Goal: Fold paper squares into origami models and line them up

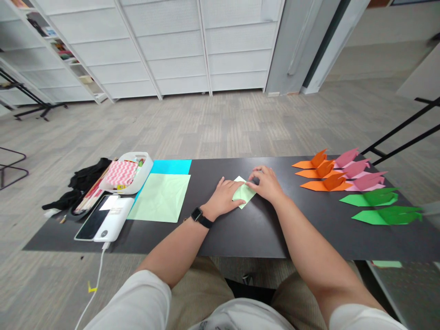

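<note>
- The small folded pale green paper point(246, 193) lies on the dark table point(240, 238), near the middle, between the two hands.
- The left hand point(224, 198) rests over its left part, fingers stretched out and thumb apart, palm down, gripping nothing visible; a black watch point(197, 214) circles the wrist.
- The right hand point(267, 183) touches its right side, fingers curled with the thumb close to the index; whether they pinch the paper, I cannot tell.
- Left of the hands lies a larger pale green sheet point(161, 198), overlapping a blue sheet point(173, 167) that shows at its far edge.
- Farther left are a white tray point(147, 170) and, nearer, a white device point(115, 219) with a cable point(98, 270).
- At right stand orange point(322, 170), pink point(364, 182) and green folded shapes point(378, 215) in rows.
</note>
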Demonstrator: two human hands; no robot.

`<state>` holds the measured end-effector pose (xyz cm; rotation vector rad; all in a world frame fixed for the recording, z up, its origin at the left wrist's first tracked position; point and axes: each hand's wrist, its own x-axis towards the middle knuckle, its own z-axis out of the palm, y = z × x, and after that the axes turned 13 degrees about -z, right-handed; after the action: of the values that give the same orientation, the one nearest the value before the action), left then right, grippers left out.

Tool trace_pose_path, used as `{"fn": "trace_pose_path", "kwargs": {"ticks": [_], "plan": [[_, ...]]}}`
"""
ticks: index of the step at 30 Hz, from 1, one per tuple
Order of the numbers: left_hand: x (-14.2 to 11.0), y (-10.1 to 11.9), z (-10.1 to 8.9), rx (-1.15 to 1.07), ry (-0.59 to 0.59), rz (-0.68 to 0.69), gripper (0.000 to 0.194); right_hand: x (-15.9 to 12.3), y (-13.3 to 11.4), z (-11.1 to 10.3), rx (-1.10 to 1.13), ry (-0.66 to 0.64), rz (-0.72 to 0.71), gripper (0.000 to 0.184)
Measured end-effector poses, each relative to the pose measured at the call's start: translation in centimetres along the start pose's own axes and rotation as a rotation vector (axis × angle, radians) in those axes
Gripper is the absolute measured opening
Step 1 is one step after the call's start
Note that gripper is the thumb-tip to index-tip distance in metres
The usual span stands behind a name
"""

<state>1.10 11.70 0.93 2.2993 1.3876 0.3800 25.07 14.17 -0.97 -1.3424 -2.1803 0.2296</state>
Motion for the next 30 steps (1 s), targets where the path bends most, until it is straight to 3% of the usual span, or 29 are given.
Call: {"fn": "trace_pose_path", "kwargs": {"ticks": [6, 10, 13, 18, 22, 27, 30], "plan": [[0.7, -0.9, -0.4, -0.084, 0.114, -0.012, 0.035, -0.2, -1.0, 0.7, 0.006, -0.120, -0.022, 0.012], [1.4, -2.6, -1.4, -0.055, 0.248, -0.172, 0.040, -0.1, -0.2, 0.5, -0.029, -0.084, 0.022, 0.012], [1.6, -3.4, -1.2, -0.005, 0.237, -0.221, 0.035, -0.1, 0.3, 0.4, -0.042, -0.051, 0.040, 0.013], [1.5, -3.2, -0.7, 0.010, 0.193, -0.187, 0.029, 0.0, 0.2, 0.5, -0.064, -0.049, 0.024, 0.015], [1.4, -2.8, -1.1, -0.006, 0.187, -0.168, 0.036, 0.1, 0.2, 0.3, -0.073, -0.072, 0.006, 0.018], [1.3, -2.5, -1.7, -0.028, 0.177, -0.154, 0.020, 0.0, 0.4, 0.1, -0.070, -0.099, -0.030, 0.019], [1.3, -2.6, -2.0, -0.039, 0.172, -0.117, 0.024, -0.1, 0.4, 0.0, -0.046, -0.121, -0.068, 0.019]]}}
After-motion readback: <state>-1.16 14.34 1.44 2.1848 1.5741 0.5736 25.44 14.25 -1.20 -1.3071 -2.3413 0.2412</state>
